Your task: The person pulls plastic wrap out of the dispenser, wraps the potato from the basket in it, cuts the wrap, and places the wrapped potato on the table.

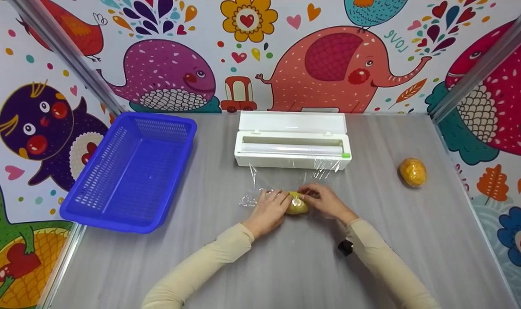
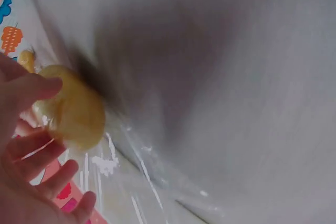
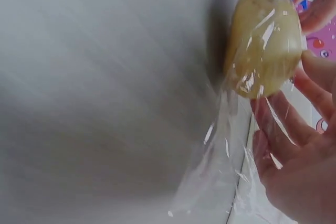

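Observation:
A yellow potato [image 1: 297,205] lies on the table under clear cling film [image 3: 223,150], which clings in creases to its skin. My left hand [image 1: 269,212] holds the potato's left side, its thumb [image 2: 39,87] on the potato and the other fingers spread beyond it. From the right, my right hand [image 1: 326,201] holds the wrapped potato, thumb on one side and fingers under the film at its end. The film runs back to a white cling film box [image 1: 260,162], its lid raised and the roll [image 1: 290,148] showing inside.
A blue plastic basket [image 1: 174,189] stands at the left. Towards the right edge lies another yellow, shiny wrapped potato [image 1: 413,172]. Printed wall panels and metal posts border the grey table [image 1: 286,274]. A small black object [image 1: 345,247] shows beside the right sleeve.

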A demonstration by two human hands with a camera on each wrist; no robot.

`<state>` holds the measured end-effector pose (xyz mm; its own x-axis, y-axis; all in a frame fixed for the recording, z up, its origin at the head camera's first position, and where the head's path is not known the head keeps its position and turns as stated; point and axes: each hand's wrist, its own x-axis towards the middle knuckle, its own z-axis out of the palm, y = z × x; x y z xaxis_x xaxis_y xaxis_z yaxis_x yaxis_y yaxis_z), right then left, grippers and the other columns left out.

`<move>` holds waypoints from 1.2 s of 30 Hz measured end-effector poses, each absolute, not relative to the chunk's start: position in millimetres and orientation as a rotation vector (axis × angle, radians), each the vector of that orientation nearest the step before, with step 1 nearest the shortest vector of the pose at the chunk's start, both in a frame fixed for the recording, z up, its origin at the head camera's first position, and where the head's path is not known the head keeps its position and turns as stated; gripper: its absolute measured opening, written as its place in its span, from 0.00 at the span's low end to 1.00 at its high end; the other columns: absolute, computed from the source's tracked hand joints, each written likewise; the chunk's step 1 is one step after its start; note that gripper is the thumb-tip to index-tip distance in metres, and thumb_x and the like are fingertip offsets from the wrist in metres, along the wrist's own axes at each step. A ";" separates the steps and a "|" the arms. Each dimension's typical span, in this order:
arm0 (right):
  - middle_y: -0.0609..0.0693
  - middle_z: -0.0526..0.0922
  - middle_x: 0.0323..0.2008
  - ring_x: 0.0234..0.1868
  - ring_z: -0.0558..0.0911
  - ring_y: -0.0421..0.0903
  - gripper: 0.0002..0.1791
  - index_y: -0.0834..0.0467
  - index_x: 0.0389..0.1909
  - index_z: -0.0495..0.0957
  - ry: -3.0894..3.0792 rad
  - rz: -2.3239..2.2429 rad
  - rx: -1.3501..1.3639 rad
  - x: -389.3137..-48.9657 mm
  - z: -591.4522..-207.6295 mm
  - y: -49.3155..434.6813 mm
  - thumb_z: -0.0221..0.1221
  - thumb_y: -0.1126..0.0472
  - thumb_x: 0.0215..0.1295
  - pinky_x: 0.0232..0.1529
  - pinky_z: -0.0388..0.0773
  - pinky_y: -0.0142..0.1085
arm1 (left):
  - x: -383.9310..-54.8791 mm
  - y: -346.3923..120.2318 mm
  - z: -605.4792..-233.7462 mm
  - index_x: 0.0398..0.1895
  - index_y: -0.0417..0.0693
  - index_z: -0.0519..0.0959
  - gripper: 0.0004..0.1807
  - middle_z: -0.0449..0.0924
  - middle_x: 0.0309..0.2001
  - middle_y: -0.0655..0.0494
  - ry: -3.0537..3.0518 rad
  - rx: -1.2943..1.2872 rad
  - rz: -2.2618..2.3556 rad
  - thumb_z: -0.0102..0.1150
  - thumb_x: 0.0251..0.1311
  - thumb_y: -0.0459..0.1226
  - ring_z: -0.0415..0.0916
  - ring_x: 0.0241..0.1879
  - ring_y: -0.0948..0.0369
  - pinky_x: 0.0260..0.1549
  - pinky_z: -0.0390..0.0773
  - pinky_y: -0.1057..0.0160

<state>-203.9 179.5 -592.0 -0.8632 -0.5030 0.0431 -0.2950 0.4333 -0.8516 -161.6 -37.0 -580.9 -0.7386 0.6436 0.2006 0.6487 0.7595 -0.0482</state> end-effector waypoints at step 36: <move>0.63 0.77 0.43 0.44 0.77 0.61 0.35 0.67 0.50 0.71 3.171 -0.548 -0.935 -191.0 -585.7 143.2 0.76 0.66 0.39 0.44 0.76 0.52 | -218.9 -28.7 -559.4 0.53 0.35 0.73 0.28 0.74 0.46 0.45 -3.172 -1.038 -0.588 0.72 0.50 0.36 0.75 0.45 0.52 0.46 0.76 0.58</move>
